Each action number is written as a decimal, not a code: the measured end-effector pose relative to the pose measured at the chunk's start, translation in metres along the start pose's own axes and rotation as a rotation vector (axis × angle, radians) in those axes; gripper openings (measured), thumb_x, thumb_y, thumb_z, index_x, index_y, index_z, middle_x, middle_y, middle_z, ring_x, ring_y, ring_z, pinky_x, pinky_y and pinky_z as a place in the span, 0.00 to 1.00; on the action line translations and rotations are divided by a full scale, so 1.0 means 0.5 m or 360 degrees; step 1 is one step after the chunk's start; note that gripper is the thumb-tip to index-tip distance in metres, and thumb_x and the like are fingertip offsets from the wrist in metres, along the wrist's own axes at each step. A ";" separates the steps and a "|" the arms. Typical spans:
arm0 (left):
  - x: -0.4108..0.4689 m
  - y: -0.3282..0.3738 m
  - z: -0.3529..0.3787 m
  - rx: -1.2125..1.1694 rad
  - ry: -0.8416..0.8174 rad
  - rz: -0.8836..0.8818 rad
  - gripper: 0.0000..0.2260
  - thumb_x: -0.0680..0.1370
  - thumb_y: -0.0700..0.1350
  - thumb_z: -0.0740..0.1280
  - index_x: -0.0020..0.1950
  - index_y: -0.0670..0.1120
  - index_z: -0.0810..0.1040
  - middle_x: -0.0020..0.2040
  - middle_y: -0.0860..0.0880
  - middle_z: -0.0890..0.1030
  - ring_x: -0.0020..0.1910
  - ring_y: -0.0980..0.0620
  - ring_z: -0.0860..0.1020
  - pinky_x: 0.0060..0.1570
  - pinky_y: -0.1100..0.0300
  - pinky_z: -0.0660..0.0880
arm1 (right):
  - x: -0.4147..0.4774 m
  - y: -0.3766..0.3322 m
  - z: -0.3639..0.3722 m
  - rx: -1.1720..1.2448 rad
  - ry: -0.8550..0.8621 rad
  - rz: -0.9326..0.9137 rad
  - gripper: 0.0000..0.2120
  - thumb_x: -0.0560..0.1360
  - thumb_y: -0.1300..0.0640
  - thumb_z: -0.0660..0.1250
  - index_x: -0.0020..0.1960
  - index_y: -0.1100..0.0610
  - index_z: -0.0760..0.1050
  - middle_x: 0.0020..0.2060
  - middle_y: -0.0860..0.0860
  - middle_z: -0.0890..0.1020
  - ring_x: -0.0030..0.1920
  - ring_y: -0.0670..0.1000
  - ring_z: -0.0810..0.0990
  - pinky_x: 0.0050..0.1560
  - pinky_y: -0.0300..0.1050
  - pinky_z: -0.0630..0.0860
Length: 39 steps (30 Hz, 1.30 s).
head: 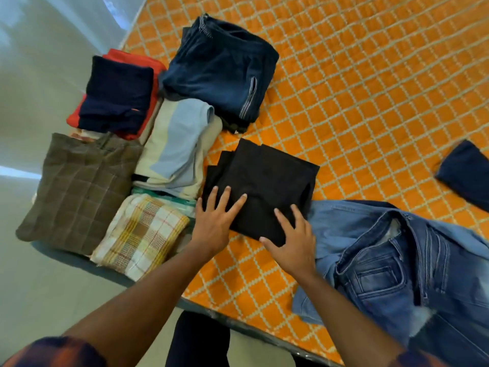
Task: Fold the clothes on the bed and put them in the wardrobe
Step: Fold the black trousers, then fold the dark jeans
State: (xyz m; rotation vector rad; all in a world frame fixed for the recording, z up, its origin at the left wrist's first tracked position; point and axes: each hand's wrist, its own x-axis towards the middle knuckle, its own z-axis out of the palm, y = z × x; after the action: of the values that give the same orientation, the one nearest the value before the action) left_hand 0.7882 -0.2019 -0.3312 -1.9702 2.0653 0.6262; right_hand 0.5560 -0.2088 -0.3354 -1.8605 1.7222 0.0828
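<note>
The bed (370, 88) with its orange checked cover fills most of the view; the wardrobe is not visible. On the right part lie the blue jeans (397, 274), not folded, with the waist toward the middle and the legs running off to the near right, over one lighter denim piece (330, 226). One dark blue piece (465, 173) is cut by the right border.

At the left I count five folded piles: dark trousers (219, 67), a navy and red pile (116, 96), a beige and pale blue pile (180, 144), a brown checked shirt (79, 192) and a yellow checked cloth (143, 234).

Between the piles and the jeans lies one folded black garment (264, 178), almost square, directly ahead of the person. The left hand (215, 221) and the right hand (291, 245) both press flat on its near part, fingers straight, gripping nothing. The piles are nearer the left hand and the jeans nearer the right.
</note>
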 end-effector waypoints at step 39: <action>-0.078 0.469 0.065 -0.1280 -0.0211 -0.0192 0.31 0.77 0.44 0.74 0.77 0.46 0.65 0.74 0.42 0.69 0.74 0.43 0.67 0.68 0.47 0.70 | -0.103 0.547 -0.309 -0.0011 0.0198 0.0430 0.09 0.81 0.57 0.61 0.43 0.58 0.72 0.40 0.57 0.78 0.41 0.64 0.77 0.38 0.50 0.67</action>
State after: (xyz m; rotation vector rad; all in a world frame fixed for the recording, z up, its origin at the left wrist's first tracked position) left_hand 0.5552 -0.1499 -0.3068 -2.3047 1.7312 1.7061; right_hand 0.2417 -0.2288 -0.2894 -1.6575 2.0541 0.0811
